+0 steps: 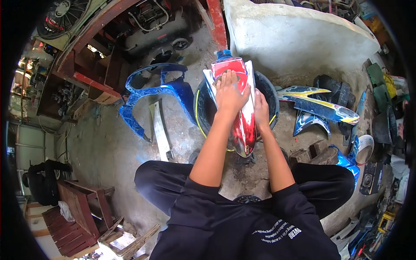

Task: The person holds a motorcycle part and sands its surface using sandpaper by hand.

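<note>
Shirt (236,225) nearest; beyond, the red panel (245,132) lies over the tub (271,89). Left hand (231,93) rests flat on it; right hand (261,109) meets its side, grip unclear. Light, even pressure seems best.

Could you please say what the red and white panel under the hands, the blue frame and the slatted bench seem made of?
Red and white panel: probably painted plastic, partly glossy, given its reflections. Blue frame: likely moulded plastic, shiny and mottled, with thin edges. Slatted bench: apparently wood, reddish, with separate planks.
</note>
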Motion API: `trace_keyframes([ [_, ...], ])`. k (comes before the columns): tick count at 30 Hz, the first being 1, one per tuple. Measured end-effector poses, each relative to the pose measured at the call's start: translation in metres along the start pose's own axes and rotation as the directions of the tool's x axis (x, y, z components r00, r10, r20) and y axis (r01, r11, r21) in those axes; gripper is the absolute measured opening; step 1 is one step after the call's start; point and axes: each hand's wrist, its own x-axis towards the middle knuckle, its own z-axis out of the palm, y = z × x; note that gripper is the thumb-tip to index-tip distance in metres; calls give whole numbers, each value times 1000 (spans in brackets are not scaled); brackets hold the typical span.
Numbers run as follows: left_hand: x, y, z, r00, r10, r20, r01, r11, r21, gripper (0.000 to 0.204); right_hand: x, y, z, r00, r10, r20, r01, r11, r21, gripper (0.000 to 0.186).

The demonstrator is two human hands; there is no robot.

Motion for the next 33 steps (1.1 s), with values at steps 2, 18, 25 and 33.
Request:
trace_keyframes([
  [2,-7,6,9,1000,19,-22,-18,1000,11,77,1,3,-4,1000,-13,-7,13,1000,-2,54],
  [18,-35,31,12,1000,0,17,0,1000,8,82,4,15,-17,999,-39,-33,39,999,-11,51],
  [25,-2,6,-5,991,-135,15,135,990,37,83,-4,-4,2,999,-32,11,32,999,2,51],
  [33,-19,20,-3,990,-134,-39,135,990,34,85,-4,-2,-6,999,-50,7,51,997,-59,53],
])
